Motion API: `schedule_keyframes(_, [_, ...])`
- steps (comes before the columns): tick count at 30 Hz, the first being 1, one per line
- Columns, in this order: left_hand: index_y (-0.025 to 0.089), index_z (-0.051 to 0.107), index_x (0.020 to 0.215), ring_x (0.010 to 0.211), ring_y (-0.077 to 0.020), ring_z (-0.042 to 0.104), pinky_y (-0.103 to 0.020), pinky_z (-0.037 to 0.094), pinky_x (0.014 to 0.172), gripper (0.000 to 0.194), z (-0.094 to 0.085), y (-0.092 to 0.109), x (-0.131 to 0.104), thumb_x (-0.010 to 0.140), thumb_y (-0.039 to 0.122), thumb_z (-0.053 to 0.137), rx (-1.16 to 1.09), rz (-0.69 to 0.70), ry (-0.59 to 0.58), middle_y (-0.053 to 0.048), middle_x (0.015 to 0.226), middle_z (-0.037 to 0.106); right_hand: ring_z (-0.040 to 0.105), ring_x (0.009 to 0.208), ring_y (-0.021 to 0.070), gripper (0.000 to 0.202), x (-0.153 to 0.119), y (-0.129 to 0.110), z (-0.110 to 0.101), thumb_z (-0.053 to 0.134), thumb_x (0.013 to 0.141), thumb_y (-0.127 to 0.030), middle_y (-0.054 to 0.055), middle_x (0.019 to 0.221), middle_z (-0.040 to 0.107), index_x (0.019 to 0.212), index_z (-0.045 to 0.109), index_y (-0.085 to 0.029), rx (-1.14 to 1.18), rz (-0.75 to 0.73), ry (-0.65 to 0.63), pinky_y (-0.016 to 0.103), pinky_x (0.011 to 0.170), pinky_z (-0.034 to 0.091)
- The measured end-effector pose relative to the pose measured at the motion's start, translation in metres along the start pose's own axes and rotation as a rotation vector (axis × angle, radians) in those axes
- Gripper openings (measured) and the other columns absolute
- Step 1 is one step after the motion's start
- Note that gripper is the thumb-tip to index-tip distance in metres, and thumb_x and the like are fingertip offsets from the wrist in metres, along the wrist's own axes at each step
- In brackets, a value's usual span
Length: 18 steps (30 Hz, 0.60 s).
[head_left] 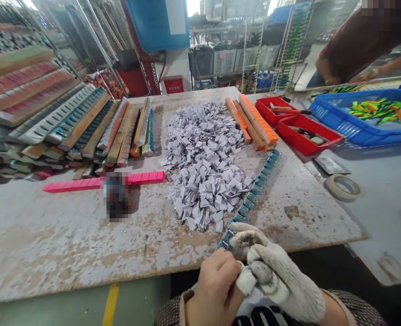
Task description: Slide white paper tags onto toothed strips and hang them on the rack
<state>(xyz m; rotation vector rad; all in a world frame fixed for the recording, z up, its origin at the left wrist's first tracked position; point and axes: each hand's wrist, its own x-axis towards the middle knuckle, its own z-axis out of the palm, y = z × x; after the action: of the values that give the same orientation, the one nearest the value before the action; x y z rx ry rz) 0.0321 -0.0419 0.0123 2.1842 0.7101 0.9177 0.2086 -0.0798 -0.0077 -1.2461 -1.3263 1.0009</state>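
Observation:
A glittery teal strip with notches [253, 194] lies slanted across the table's near edge, its near end running under my left hand [217, 280]. My left hand is bare, with curled fingers closed on that end and a white wrap round the thumb. My right hand [278, 271] wears a white knitted glove. Its fingers are bent and pressed together beside my left thumb, with the upper ones by the strip. Whatever they may pinch is hidden. Beyond the hands spreads a large pile of small white pieces [203, 167].
A pink strip [146, 177] and a pixelated object [116, 197] lie left, before stacked strips [81, 122]. Orange strips [258, 120], red trays [307, 140], a blue basket [366, 133] and a tape roll [342, 187] are right. A person's arm [353, 40] reaches in at upper right.

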Motion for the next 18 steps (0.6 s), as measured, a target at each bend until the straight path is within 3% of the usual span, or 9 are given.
schedule_keyframes(3, [0.023, 0.051, 0.09, 0.071, -0.0207, 0.057, -0.031, 0.043, 0.059, 0.03, -0.001, -0.009, 0.0, 0.107, 0.046, 0.044, 0.13, -0.009, 0.061, -0.005, 0.079, 0.062, 0.056, 0.047, 0.0156, 0.036, 0.017, 0.002, -0.023, 0.032, 0.114, -0.035, 0.01, 0.11, 0.072, 0.147, 0.041, -0.027, -0.284, -0.137, 0.14, 0.029, 0.042, 0.057])
schedule_keyframes(4, [0.021, 0.054, 0.1, 0.076, -0.0228, 0.059, -0.033, 0.047, 0.063, 0.03, -0.001, -0.013, -0.001, 0.106, 0.05, 0.047, 0.17, -0.013, 0.079, -0.007, 0.085, 0.065, 0.062, 0.055, 0.0174, 0.035, 0.026, 0.004, -0.034, 0.032, 0.113, -0.032, 0.012, 0.117, 0.07, 0.147, 0.04, -0.027, -0.332, -0.16, 0.174, 0.034, 0.055, 0.064])
schedule_keyframes(6, [0.019, 0.054, 0.117, 0.086, -0.0264, 0.063, -0.039, 0.053, 0.073, 0.037, -0.003, -0.022, -0.004, 0.103, 0.053, 0.052, 0.239, -0.031, 0.113, -0.011, 0.098, 0.068, 0.071, 0.093, 0.0262, 0.024, 0.047, 0.01, -0.057, 0.041, 0.111, -0.031, 0.012, 0.119, 0.069, 0.122, 0.06, -0.024, -0.528, -0.259, 0.194, 0.046, 0.084, 0.065])
schedule_keyframes(7, [0.018, 0.054, 0.121, 0.09, -0.0273, 0.063, -0.04, 0.055, 0.077, 0.038, -0.003, -0.026, -0.007, 0.103, 0.051, 0.055, 0.272, -0.047, 0.123, -0.012, 0.102, 0.068, 0.066, 0.113, 0.032, 0.018, 0.057, 0.014, -0.067, 0.049, 0.108, -0.032, 0.012, 0.117, 0.069, 0.104, 0.065, -0.024, -0.593, -0.29, 0.19, 0.055, 0.099, 0.057])
schedule_keyframes(9, [0.018, 0.055, 0.123, 0.092, -0.0278, 0.064, -0.041, 0.056, 0.079, 0.036, -0.002, -0.033, -0.014, 0.1, 0.046, 0.061, 0.318, -0.083, 0.107, -0.012, 0.106, 0.068, 0.055, 0.131, 0.0372, 0.018, 0.073, 0.02, -0.08, 0.058, 0.103, -0.028, 0.012, 0.118, 0.069, 0.088, 0.065, -0.021, -0.794, -0.383, 0.123, 0.062, 0.113, 0.043])
schedule_keyframes(13, [0.019, 0.058, 0.117, 0.092, -0.0281, 0.065, -0.043, 0.058, 0.078, 0.036, 0.005, -0.043, -0.024, 0.089, 0.029, 0.077, 0.327, -0.163, 0.012, -0.009, 0.106, 0.068, 0.054, 0.13, 0.037, 0.018, 0.086, 0.023, -0.079, 0.052, 0.103, -0.019, 0.015, 0.115, 0.067, 0.097, 0.068, -0.015, -1.234, -0.588, -0.015, 0.058, 0.111, 0.046])
schedule_keyframes(18, [0.018, 0.058, 0.113, 0.09, -0.0274, 0.065, -0.042, 0.059, 0.076, 0.041, 0.01, -0.05, -0.026, 0.08, 0.018, 0.083, 0.272, -0.201, -0.022, -0.007, 0.102, 0.068, 0.057, 0.123, 0.0378, 0.021, 0.095, 0.024, -0.074, 0.05, 0.101, -0.014, 0.016, 0.107, 0.066, 0.094, 0.07, -0.012, -1.303, -0.603, -0.159, 0.058, 0.108, 0.047])
